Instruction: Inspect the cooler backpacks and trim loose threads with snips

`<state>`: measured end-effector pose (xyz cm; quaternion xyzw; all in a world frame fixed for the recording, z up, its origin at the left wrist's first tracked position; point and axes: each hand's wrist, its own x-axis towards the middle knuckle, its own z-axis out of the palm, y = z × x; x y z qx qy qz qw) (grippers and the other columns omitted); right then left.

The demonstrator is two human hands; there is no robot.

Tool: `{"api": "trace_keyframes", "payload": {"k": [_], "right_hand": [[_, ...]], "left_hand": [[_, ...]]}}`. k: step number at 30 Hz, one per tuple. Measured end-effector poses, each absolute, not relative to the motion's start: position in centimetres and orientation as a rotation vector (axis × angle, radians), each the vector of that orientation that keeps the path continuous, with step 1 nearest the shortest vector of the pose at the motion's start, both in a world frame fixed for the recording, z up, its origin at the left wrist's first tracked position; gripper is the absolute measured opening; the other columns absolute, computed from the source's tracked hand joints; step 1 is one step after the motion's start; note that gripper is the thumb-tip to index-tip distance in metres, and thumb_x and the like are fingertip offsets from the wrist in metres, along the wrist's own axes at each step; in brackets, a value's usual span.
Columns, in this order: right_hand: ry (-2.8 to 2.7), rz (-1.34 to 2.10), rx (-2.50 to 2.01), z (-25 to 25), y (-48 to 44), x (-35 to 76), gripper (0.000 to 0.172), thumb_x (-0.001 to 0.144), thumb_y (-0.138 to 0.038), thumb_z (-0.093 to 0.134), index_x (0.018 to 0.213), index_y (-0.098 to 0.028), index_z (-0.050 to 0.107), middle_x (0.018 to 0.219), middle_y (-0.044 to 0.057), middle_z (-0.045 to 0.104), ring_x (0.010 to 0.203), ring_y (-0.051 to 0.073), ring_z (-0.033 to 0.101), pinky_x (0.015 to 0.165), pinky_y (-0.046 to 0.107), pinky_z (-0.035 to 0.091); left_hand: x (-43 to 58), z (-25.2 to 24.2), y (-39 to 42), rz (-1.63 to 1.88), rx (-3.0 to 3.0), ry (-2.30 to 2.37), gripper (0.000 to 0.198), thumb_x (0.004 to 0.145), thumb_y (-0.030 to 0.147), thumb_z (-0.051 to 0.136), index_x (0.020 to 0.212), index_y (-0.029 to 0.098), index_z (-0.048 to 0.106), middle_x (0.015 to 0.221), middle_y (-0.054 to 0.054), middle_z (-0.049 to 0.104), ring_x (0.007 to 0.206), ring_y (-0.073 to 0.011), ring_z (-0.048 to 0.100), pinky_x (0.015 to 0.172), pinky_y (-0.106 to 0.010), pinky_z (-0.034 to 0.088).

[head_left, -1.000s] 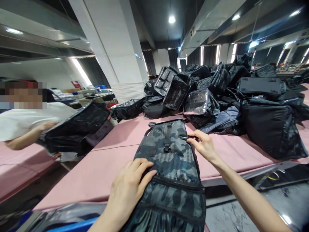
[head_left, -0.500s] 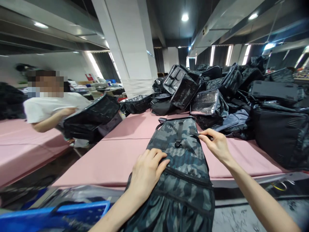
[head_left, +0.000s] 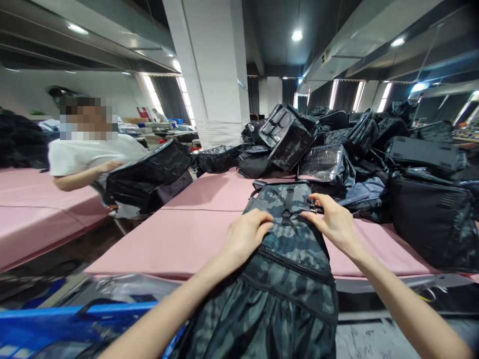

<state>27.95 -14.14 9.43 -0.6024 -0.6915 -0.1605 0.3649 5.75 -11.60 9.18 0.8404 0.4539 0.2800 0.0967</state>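
A grey-and-black camouflage backpack (head_left: 295, 264) lies in front of me, its upper part on the pink table and its gathered lower part toward me. A black strap with a round ring (head_left: 286, 214) runs down the middle of its upper panel. On the left side of that panel, my left hand (head_left: 249, 232) has thumb and forefinger nearly together; what they pinch, if anything, is too small to make out. My right hand (head_left: 335, 222) is over the panel's right side, closed around small black thread snips (head_left: 315, 207) that point toward the ring.
Several camouflage bags (head_left: 329, 139) are heaped at the back and right of the pink table (head_left: 198, 224). On the left, a person in a white shirt (head_left: 97, 154) handles another dark bag (head_left: 149, 172). A blue crate (head_left: 78, 324) stands below the table's front left.
My left hand has lifted from lying on the backpack and moved up the panel into a pinch. The right hand has shifted slightly inward, toward the ring. The view has turned a little left.
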Motion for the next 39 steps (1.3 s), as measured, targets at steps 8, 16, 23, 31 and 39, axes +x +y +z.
{"api": "trace_keyframes", "payload": {"k": [8, 16, 23, 31, 39], "right_hand": [[-1.937, -0.752, -1.508, 8.7, -16.1, 27.3, 0.014, 0.085, -0.032, 0.051, 0.089, -0.021, 0.060, 0.086, 0.004, 0.062, 0.079, 0.017, 0.056, 0.062, 0.026, 0.037], [-2.085, -0.925, -1.409, 9.4, -15.1, 25.5, 0.011, 0.084, -0.027, 0.055, 0.079, -0.021, 0.063, 0.077, 0.003, 0.061, 0.071, 0.016, 0.050, 0.062, 0.029, 0.031], [-2.118, -0.953, -1.383, 9.7, -14.6, 25.2, 0.016, 0.085, -0.024, 0.052, 0.072, -0.020, 0.061, 0.074, 0.003, 0.059, 0.069, 0.016, 0.048, 0.060, 0.029, 0.029], [-2.175, -0.918, -1.406, 10.0, -15.2, 25.5, 0.014, 0.084, -0.025, 0.054, 0.073, -0.020, 0.061, 0.075, 0.003, 0.060, 0.069, 0.016, 0.049, 0.060, 0.028, 0.030], [-1.999, -0.892, -1.457, 10.5, -14.1, 26.9, 0.016, 0.086, -0.031, 0.052, 0.082, -0.021, 0.063, 0.080, 0.003, 0.061, 0.074, 0.016, 0.053, 0.061, 0.027, 0.033]], "left_hand": [[9.6, 9.9, -6.2, 0.775, 2.579, 1.125, 0.020, 0.079, 0.032, 0.053, 0.086, 0.020, 0.067, 0.089, -0.003, 0.066, 0.082, -0.0179, 0.059, 0.073, -0.027, 0.043], [9.3, 9.9, -4.8, 0.757, 2.394, 1.020, 0.026, 0.076, 0.031, 0.049, 0.070, 0.014, 0.067, 0.064, 0.000, 0.062, 0.062, -0.0130, 0.052, 0.057, -0.023, 0.033], [9.2, 9.6, -4.5, 0.788, 2.283, 1.005, 0.026, 0.074, 0.032, 0.048, 0.063, 0.014, 0.063, 0.056, 0.002, 0.053, 0.056, -0.0110, 0.045, 0.053, -0.023, 0.028], [9.2, 9.5, -4.6, 0.814, 2.275, 1.028, 0.023, 0.075, 0.029, 0.050, 0.066, 0.014, 0.065, 0.060, 0.001, 0.058, 0.059, -0.0120, 0.049, 0.053, -0.022, 0.031], [6.4, 8.8, -6.4, 0.843, 2.263, 0.739, 0.012, 0.072, 0.023, 0.059, 0.070, 0.016, 0.069, 0.076, -0.002, 0.066, 0.073, -0.0132, 0.059, 0.071, -0.021, 0.044]]}}
